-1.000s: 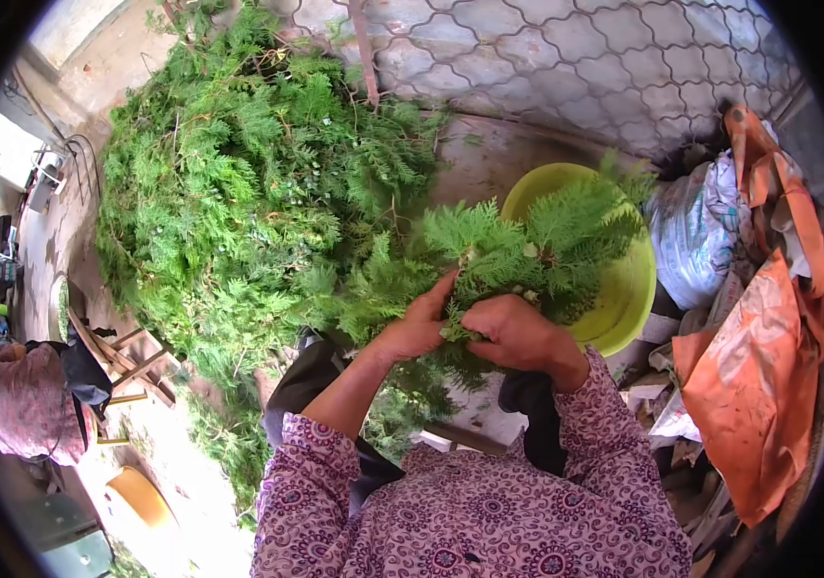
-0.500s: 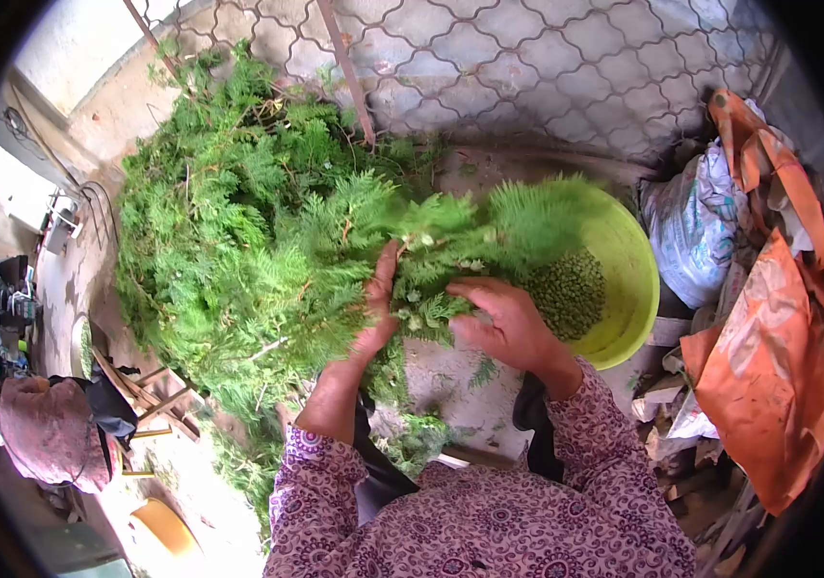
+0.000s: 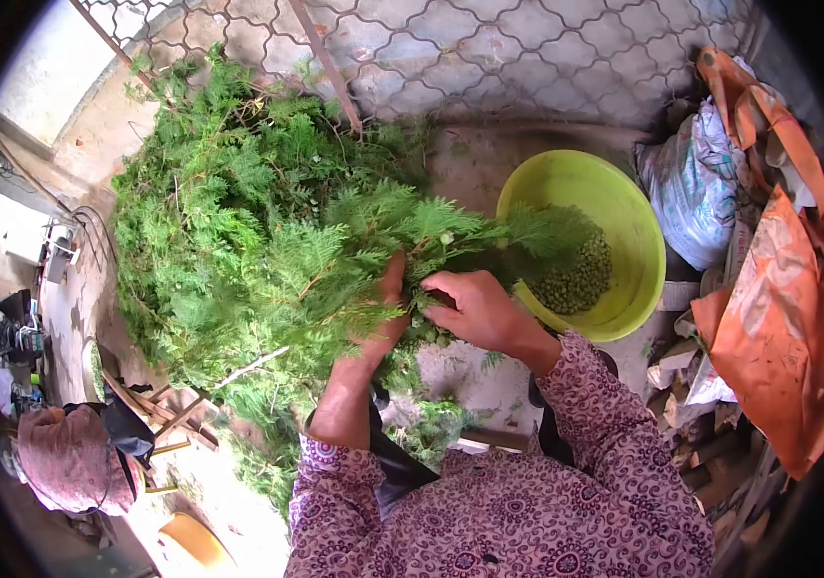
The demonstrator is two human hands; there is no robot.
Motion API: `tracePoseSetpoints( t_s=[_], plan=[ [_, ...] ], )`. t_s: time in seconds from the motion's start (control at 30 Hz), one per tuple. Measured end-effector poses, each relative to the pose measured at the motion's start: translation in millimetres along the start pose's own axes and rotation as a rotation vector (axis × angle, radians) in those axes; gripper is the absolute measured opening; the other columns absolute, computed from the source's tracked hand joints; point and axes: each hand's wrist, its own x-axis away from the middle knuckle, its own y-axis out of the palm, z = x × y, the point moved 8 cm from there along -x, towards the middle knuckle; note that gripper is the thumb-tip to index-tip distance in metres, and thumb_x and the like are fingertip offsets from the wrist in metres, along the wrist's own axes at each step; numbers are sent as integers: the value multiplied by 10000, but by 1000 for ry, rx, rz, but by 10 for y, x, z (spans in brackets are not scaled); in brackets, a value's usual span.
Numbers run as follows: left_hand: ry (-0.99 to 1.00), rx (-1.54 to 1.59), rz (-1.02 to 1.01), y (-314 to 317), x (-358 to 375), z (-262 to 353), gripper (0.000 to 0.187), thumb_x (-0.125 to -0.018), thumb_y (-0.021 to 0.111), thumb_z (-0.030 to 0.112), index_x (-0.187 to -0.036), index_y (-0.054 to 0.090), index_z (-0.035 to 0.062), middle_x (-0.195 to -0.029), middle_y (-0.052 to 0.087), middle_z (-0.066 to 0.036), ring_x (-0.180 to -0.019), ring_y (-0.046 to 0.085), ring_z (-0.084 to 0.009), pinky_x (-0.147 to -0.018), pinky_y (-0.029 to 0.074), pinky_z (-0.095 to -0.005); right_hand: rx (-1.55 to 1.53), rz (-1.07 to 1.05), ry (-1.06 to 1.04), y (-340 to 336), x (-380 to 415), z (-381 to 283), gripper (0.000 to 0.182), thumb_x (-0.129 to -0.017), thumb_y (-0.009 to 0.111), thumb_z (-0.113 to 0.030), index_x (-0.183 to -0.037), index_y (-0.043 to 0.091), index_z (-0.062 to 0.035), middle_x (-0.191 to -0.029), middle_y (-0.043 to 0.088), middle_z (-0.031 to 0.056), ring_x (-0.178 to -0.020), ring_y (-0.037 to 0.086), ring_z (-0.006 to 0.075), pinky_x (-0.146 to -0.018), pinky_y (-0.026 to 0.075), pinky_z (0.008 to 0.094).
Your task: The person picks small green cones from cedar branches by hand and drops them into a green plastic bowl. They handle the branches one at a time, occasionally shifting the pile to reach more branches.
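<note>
With the left hand [image 3: 385,318] closed around the cypress branch [image 3: 373,246] held over the floor beside the yellow-green basin [image 3: 635,231], the right hand [image 3: 474,310], fingers pinched on a sprig, should strip cones over the basin (already part-filled).

- No writing, label, brand, number or sign can be read anywhere here.
- The white sack [image 3: 696,207] at the upper right shows no legible print.
</note>
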Motion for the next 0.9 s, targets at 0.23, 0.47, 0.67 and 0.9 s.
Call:
tracePoseSetpoints(
  t_s=[0.23, 0.47, 0.67, 0.9],
  plan=[
    [122, -166, 132, -71, -35, 124, 556, -677, 593, 46, -1213, 446, 80, -970, 599, -194, -866, 582, -357, -765, 445, -429, 28, 4, 99, 92, -60, 103, 248, -693, 657, -190, -843, 563, -16, -739, 602, 184, -674, 598, 343, -582, 467, 403],
    [41, -150, 19, -33, -19, 17, 565, -656, 620, 71, -1198, 460, 76, -975, 597, -194, -916, 570, -354, -788, 440, -426, 149, -38, 92, 207, -118, 68, 207, -695, 627, -183, -808, 542, -32, -665, 574, 150, -639, 579, 348, -554, 447, 437],
    [80, -122, 50, -28, -4, -46, 592, -639, 632, 59, -1203, 454, 80, -975, 597, -191, -925, 568, -353, -796, 437, -420, 54, 7, 67, 234, -149, 55, 192, -698, 603, -149, -835, 545, -27, -681, 568, 167, -645, 586, 331, -553, 447, 400],
    [-62, -61, -172, 151, 47, -311, 759, -623, 596, -49, -1316, 324, 94, -1060, 555, -216, -1013, 525, -356, -833, 429, -402, -854, -228, 366, 258, -112, 50, 113, -825, 521, -116, -836, 561, -11, -738, 547, 22, -603, 513, 76, -454, 372, 219]
  ],
)
